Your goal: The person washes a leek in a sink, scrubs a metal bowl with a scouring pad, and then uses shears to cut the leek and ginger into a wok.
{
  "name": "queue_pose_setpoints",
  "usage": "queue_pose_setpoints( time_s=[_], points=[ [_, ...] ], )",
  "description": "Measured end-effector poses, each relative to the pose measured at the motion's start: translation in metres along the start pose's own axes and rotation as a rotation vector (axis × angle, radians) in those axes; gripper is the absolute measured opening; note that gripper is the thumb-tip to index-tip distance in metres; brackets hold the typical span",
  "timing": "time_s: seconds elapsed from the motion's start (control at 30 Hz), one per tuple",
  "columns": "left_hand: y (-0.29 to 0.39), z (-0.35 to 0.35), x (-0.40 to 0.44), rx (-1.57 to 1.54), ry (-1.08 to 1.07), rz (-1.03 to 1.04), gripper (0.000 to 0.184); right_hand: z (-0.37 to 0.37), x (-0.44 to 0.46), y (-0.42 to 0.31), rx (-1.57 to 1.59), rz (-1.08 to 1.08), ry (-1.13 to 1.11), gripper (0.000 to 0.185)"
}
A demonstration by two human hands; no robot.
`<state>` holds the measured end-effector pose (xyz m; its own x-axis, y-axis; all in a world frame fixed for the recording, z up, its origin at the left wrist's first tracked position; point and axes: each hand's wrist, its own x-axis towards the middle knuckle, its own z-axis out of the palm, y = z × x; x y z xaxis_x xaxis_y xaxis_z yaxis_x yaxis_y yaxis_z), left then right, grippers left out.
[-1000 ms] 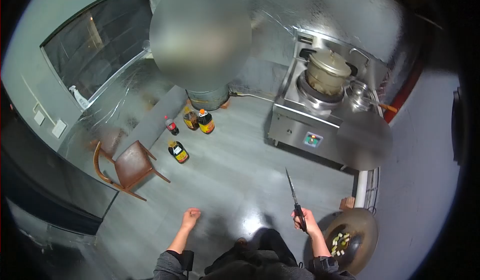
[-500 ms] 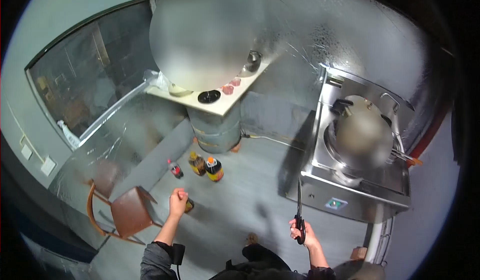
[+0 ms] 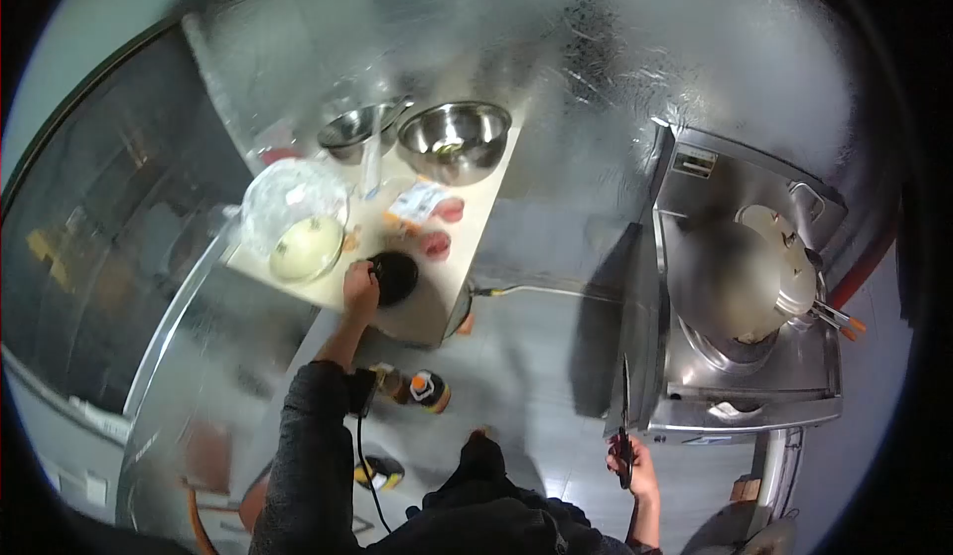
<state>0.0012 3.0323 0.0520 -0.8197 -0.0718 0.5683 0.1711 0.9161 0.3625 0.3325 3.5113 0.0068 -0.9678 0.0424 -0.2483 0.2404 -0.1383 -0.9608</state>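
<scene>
My left hand (image 3: 361, 290) is at the front of the cream table, fingers closed at the left rim of a round black bowl (image 3: 397, 279). My right hand (image 3: 633, 464) is wrapped round the black handles of a pair of scissors (image 3: 624, 444), held low in front of the stove with the blades pointing away from me. Close to the bowl lie two pink-red pieces of what looks like meat (image 3: 435, 245) and a white-and-orange packet (image 3: 417, 203). Left of my left hand sits a pale yellow round dish (image 3: 308, 249).
Steel bowls (image 3: 455, 148) stand at the table's back, beside a clear plastic bag (image 3: 288, 193). A steel stove (image 3: 759, 381) with a partly blurred wok and lid is on the right. Bottles (image 3: 431, 394) stand on the floor below; a brown chair (image 3: 213, 515) is lower left.
I have moved nearer the table. My left hand has gone from above the floor to the black bowl's rim. My right hand still holds the scissors.
</scene>
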Motion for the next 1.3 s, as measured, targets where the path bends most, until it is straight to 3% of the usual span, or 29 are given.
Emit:
queue_pose_setpoints(
  time_s=[0.1,0.13,0.2,0.37,0.5,0.53,0.67,0.83,1.0,1.07,1.13,1.17,1.2,1.23,1.3],
  points=[
    [-0.028,0.043,0.081,0.387,-0.031,0.082,0.025,0.043,0.031,-0.017,0.048,-0.005,0.175,0.024],
    [-0.033,0.054,0.098,0.516,-0.281,-0.152,0.031,0.054,0.035,-0.019,0.071,0.009,0.259,0.024],
    [-0.082,0.099,0.126,0.505,-0.369,-0.315,0.033,0.072,0.046,-0.021,0.158,-0.001,0.287,0.025],
    [-0.143,0.132,0.147,0.903,-0.615,0.094,0.037,0.1,0.062,-0.02,0.344,0.034,0.443,0.026],
    [-0.208,0.142,0.146,1.222,-0.588,0.62,0.044,0.113,0.066,-0.04,0.36,0.021,0.455,0.024],
    [-0.218,0.138,0.149,1.215,-0.616,0.624,0.043,0.111,0.066,-0.037,0.348,0.013,0.438,0.024],
    [-0.201,0.128,0.162,1.054,-0.701,0.39,0.041,0.116,0.067,-0.03,0.344,-0.034,0.42,0.024],
    [-0.17,0.095,0.19,0.718,-0.652,0.087,0.038,0.111,0.046,-0.027,0.333,-0.096,0.42,0.022],
    [-0.042,0.039,0.211,-0.118,-0.521,-0.01,0.034,0.094,0.004,-0.023,0.415,-0.134,0.492,0.021],
    [0.061,0.013,0.189,-0.584,-0.654,0.022,0.033,0.087,-0.021,-0.029,0.476,-0.143,0.567,0.019],
    [0.218,-0.045,0.106,-1.0,-0.676,0.278,0.032,0.075,-0.053,-0.028,0.446,-0.178,0.604,0.02],
    [0.257,-0.064,0.081,-0.951,-0.975,0.181,0.033,0.068,-0.071,-0.027,0.407,-0.209,0.623,0.022],
    [0.294,-0.048,0.047,-1.473,-1.352,0.063,0.036,0.06,-0.091,-0.026,0.413,-0.233,0.636,0.026],
    [0.323,-0.03,0.011,-1.151,-1.36,0.587,0.039,0.052,-0.11,-0.019,0.415,-0.203,0.686,0.028],
    [0.414,-0.057,-0.082,-1.242,-1.781,0.573,0.052,0.041,-0.15,-0.008,0.38,-0.188,0.805,0.03]
  ],
)
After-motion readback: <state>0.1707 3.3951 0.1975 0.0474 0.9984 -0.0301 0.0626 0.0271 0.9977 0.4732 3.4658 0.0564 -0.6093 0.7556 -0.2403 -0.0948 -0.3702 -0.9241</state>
